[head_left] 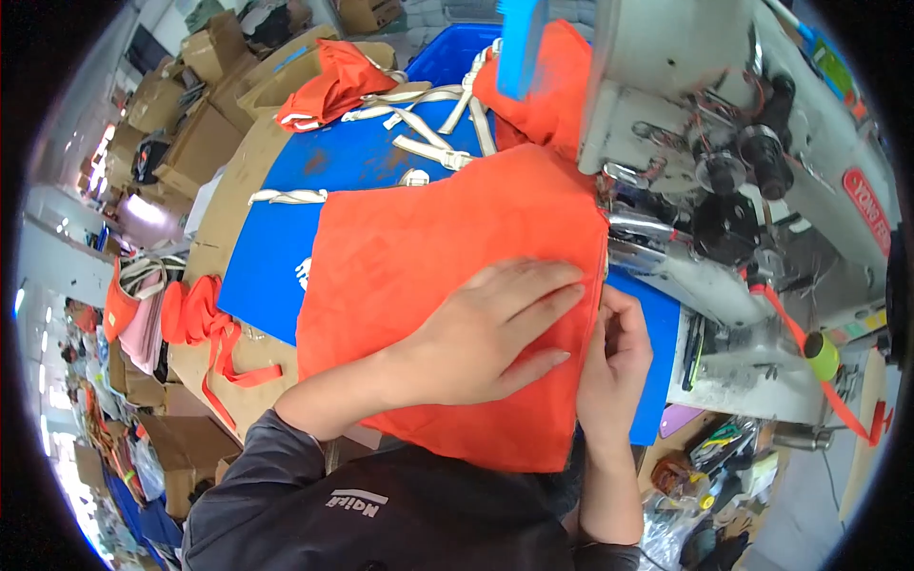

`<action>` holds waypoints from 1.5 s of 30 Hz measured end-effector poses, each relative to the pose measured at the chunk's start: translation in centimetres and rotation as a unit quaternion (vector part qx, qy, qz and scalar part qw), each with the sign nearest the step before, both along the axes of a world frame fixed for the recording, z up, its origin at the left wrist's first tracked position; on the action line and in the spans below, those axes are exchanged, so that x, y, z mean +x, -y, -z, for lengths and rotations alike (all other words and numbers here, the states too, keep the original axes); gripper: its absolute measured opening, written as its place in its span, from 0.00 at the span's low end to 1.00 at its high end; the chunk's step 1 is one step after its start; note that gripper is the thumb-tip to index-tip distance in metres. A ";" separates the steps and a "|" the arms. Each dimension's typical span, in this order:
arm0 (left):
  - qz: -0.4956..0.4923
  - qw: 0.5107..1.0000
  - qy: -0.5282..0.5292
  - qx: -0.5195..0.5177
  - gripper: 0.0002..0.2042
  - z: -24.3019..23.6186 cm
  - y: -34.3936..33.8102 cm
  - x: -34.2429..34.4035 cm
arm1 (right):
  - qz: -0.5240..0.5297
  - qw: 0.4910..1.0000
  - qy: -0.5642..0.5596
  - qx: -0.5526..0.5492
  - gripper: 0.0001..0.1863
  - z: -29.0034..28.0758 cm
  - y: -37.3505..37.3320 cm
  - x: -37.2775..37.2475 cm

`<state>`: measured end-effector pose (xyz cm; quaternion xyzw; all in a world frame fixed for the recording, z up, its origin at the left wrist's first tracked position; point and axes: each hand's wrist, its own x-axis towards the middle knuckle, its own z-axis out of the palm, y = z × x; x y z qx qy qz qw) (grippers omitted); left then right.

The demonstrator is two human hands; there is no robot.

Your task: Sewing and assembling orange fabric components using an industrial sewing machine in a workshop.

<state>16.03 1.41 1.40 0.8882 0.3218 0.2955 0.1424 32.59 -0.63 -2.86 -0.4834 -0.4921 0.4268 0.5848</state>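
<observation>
A large orange-red fabric piece [409, 238] lies over the blue work surface, with its right edge running along the sewing machine [657, 86]. My left hand [495, 328] rests flat on top of the cloth, fingers stretched toward that edge. At the same edge, my right hand [617, 362] has its fingers curled, pinching the fabric border. The machine's presser foot area [619, 221] meets the upper right corner of the cloth; the needle itself I cannot make out. An orange-red tape [785, 314] passes through the machine's right side, by a yellow-green roller [822, 354].
White straps with buckles [433, 143] and bunched orange-red cloth [338, 81] lie at the far side, before a blue crate [452, 52]. Red strips [224, 333] hang at the left table edge. Cardboard boxes [195, 143] are stacked beyond. A cluttered tray of bottles and tools sits lower right.
</observation>
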 end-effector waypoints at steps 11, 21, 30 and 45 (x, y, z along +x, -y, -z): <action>-0.191 0.974 0.068 -0.103 0.17 1.1 1.7 4.0 | 0.008 0.998 0.017 -0.053 0.08 2.8 2.5 0.4; -0.177 0.970 0.132 -0.102 0.19 0.1 2.1 3.3 | 0.055 0.992 0.112 0.029 0.06 2.1 0.3 0.7; -0.164 0.985 0.043 -0.017 0.23 -0.9 2.4 4.1 | -0.023 1.000 -0.021 -0.004 0.12 -0.1 -0.8 -0.4; -0.132 0.988 0.023 -0.071 0.25 -1.3 1.2 4.1 | -0.028 0.993 -0.112 -0.037 0.10 0.1 -1.9 -0.6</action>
